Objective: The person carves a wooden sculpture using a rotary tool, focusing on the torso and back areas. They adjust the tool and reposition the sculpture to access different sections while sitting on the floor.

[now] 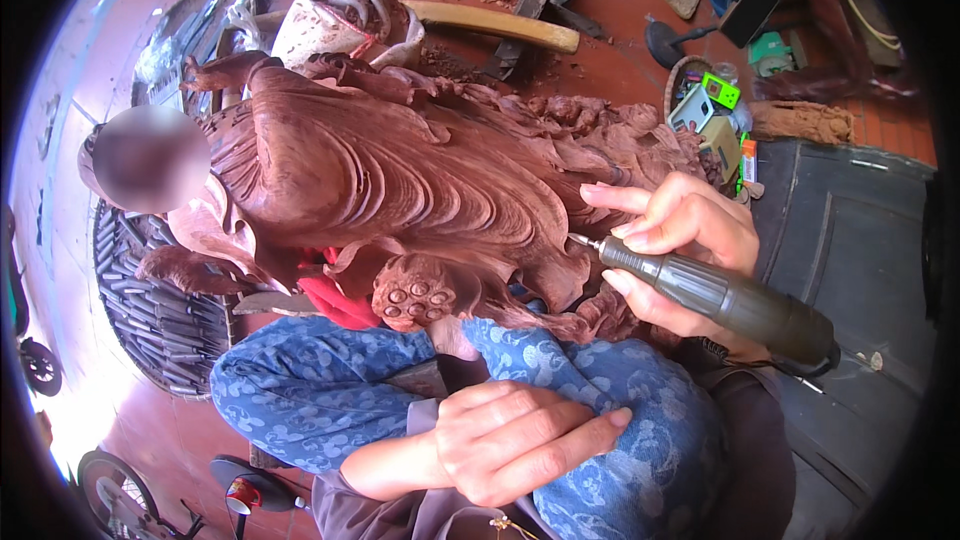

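Note:
My right hand (690, 240) is closed around a dark rotary carving handpiece (735, 305), gripping it near its ribbed front end. The thin metal bit points left at the draped folds of a reddish-brown carved wooden statue (400, 180); I cannot tell whether it touches the wood. The statue lies on its side across my lap area, with its head at the left. A carved round seed pod (414, 293) sticks out on its near side. On my blue patterned trousers (640, 420) rests my left hand (525, 440), its fingers stretched out and holding nothing.
At left is a round basket (160, 300) full of dark bits or rods. A white sack (350, 20) and a pale curved wooden piece (495, 25) lie beyond the statue. Small items fill a basket (690, 75) at right, by a dark panelled board (855, 250). Wood chips litter the red floor.

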Available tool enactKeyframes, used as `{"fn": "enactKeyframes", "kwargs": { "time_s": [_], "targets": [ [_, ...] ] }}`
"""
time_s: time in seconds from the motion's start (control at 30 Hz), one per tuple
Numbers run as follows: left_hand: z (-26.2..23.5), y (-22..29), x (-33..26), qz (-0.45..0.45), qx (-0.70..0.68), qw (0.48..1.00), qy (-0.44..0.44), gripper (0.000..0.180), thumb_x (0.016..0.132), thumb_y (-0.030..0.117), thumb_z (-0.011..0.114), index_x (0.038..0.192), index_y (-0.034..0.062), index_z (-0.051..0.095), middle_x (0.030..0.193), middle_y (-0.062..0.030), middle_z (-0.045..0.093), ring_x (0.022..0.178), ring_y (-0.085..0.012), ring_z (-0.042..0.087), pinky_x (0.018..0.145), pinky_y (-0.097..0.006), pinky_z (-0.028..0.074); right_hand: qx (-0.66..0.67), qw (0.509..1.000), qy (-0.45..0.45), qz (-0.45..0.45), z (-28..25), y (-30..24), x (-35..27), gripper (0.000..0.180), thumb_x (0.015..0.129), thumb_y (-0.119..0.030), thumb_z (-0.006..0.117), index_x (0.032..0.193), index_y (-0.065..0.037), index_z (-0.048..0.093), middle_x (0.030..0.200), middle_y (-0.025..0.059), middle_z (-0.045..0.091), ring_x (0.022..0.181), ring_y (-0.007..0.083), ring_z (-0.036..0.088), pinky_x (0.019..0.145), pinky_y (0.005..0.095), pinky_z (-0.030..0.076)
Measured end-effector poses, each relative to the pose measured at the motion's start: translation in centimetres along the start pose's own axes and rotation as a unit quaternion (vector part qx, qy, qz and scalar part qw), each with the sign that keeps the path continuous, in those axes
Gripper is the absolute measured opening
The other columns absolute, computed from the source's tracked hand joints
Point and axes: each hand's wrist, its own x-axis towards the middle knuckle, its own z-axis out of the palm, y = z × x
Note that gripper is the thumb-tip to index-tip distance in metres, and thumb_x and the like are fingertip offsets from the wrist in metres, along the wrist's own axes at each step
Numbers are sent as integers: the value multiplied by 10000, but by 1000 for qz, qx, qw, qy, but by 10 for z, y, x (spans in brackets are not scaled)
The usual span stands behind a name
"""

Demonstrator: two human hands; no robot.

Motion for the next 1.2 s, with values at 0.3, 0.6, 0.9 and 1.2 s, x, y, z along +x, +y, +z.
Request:
{"fn": "enactKeyframes", "kwargs": {
  "time_s": [0.3,0.6,0.9,1.2],
  "targets": [
    [9,-8,1,16,22,999,18,283,676,83,811,942,39,726,669,2,611,558,-97,579,487,-205,431,25,996,-85,9,3,19,21,229,681,77,687,743,-28,494,690,61,509,673,175,623,1000,578,479],
    [14,-13,-9,22,29,999,40,330,674,89,673,994,20,717,743,-5,596,603,-91,558,530,-210,454,-12,988,-145,48,10,19,33,203,719,81,669,737,-2,485,740,85,519,707,170,596,1004,553,486],
    [12,-19,-11,26,43,998,44,329,669,93,676,988,27,717,676,10,532,577,-87,538,506,-214,443,-49,989,-134,39,13,19,36,204,703,49,711,748,19,514,699,97,505,630,190,580,929,422,561],
    [9,-20,-11,12,42,998,37,288,666,76,778,947,35,728,644,16,570,549,-86,567,471,-206,431,-59,988,-133,49,15,15,37,194,690,60,715,748,24,533,717,102,532,645,192,602,919,419,569]
  ]
}}
